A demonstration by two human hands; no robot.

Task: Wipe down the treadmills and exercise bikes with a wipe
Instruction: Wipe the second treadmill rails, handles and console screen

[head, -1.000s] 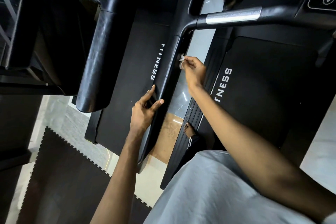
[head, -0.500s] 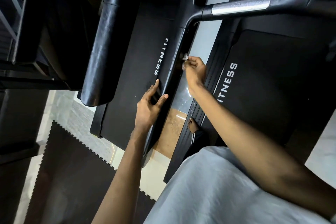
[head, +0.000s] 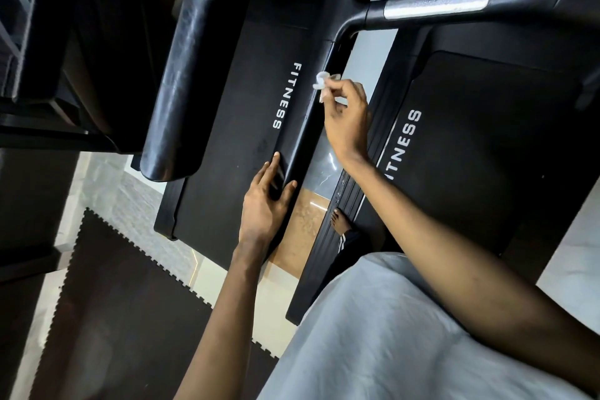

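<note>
**On the black side rail between two treadmills: right hand pinching wipe, left hand bracing**

On the long black glossy side rail that slopes down from the bent black handlebar, the right hand holds a small crumpled white wipe. Wipe is pinched between thumb and fingertips, other fingers loosely curled. Wipe sits right at the rail's right edge; actual contact with the rail can't be confirmed from this view.

Further down the same rail, the left hand is open and laid against it, fingers extended along the rail's left side, thumb over its right side. Nothing held.

Left of the rail: black treadmill belt deck with white "FITNESS" lettering, and a thick black padded handrail above it.
Right of the rail: strip of pale glossy tiled floor, then the second black treadmill deck with white "FITNESS" print.
Above the rail's top end: silver metal grip sensor plate on the handlebar.
Below the rail: a bare foot on the second treadmill's ribbed side step, grey shirt in the foreground, dark interlocking floor mat lower left.
</note>
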